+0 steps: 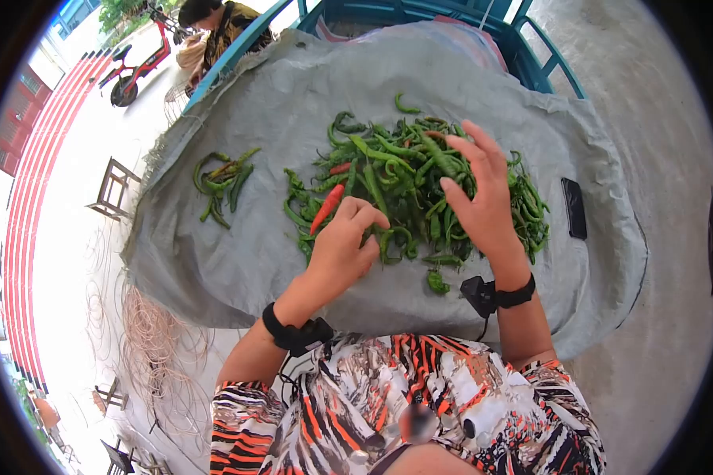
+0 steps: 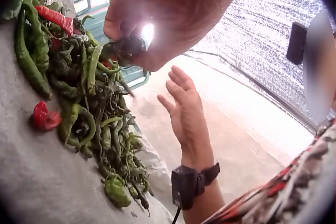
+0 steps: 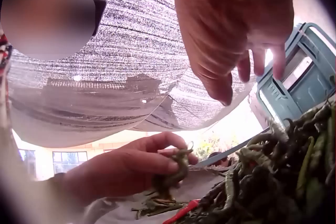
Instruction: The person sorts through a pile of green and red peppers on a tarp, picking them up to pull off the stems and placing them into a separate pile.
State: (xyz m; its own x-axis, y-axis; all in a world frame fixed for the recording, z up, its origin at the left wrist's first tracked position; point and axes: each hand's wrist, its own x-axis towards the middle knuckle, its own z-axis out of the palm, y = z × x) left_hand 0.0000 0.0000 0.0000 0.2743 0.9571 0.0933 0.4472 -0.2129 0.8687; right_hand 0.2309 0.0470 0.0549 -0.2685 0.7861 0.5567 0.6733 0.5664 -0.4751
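Note:
A wide pile of green peppers (image 1: 408, 170) with a few red ones lies on a grey sheet (image 1: 238, 269). My left hand (image 1: 342, 247) is at the pile's near left edge, fingers curled round a green pepper (image 3: 176, 174), which the right wrist view shows between thumb and fingers. Beside that hand in the head view lies a red pepper (image 1: 327, 209). Above the pile's right part hovers my right hand (image 1: 486, 198), fingers spread and holding nothing. A smaller group of green peppers (image 1: 223, 184) sits apart on the left.
A black phone (image 1: 573, 208) lies on the sheet at the right. Behind the sheet are the blue rails of a cart (image 1: 543, 59). Another person (image 1: 222, 36) is at the upper left near a red scooter (image 1: 140, 70). A small stool frame (image 1: 114, 188) stands left of the sheet.

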